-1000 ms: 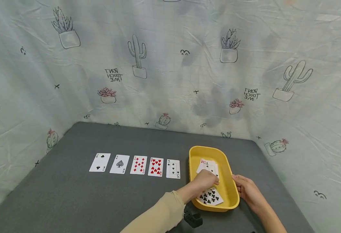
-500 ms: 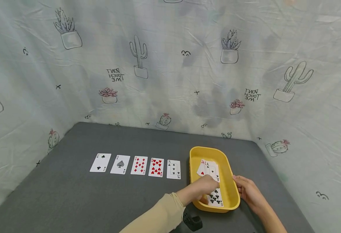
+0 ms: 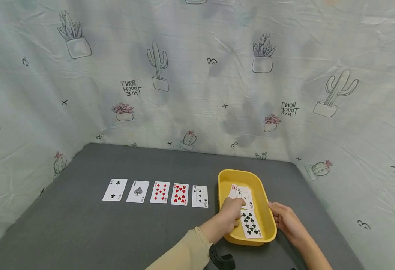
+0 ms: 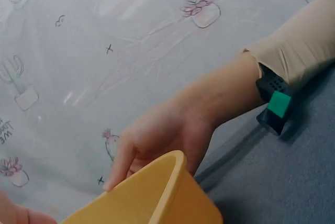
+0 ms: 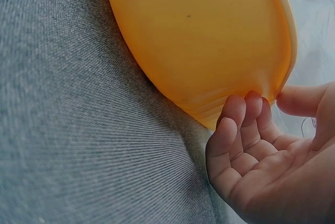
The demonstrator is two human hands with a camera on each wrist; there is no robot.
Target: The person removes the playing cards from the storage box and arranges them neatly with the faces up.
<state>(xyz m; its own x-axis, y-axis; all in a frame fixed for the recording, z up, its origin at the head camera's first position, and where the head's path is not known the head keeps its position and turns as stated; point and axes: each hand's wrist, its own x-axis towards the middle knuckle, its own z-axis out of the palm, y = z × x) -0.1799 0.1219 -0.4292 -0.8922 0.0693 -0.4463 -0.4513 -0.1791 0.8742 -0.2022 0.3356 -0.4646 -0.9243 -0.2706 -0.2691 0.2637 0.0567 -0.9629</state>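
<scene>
A yellow plastic tray (image 3: pixel 272 237) stands at the right side of the table. Inside it lie a clubs card (image 3: pixel 251 225), face up, and a small overlapping group with an ace of clubs (image 3: pixel 246 195) on top. My left hand (image 3: pixel 229 214) reaches over the tray's left wall, its fingers bent at the left edges of these cards; I cannot tell whether it pinches one. My right hand (image 3: pixel 286 221) grips the tray's right rim, thumb at the rim and curled fingers (image 5: pixel 233 111) against the outer wall.
Left of the tray, a row of face-up cards lies on the grey table (image 3: pixel 116 232): two of clubs (image 3: pixel 115 190), ace of spades (image 3: pixel 138 192), a diamonds card (image 3: pixel 159 192), a hearts card (image 3: pixel 179 194) and three of clubs (image 3: pixel 200 196). A cactus-print curtain (image 3: pixel 190 97) hangs behind.
My left hand has shifted left and slightly back within the tray, uncovering the clubs card, which now lies straighter and further right. The right hand keeps its grip on the rim.
</scene>
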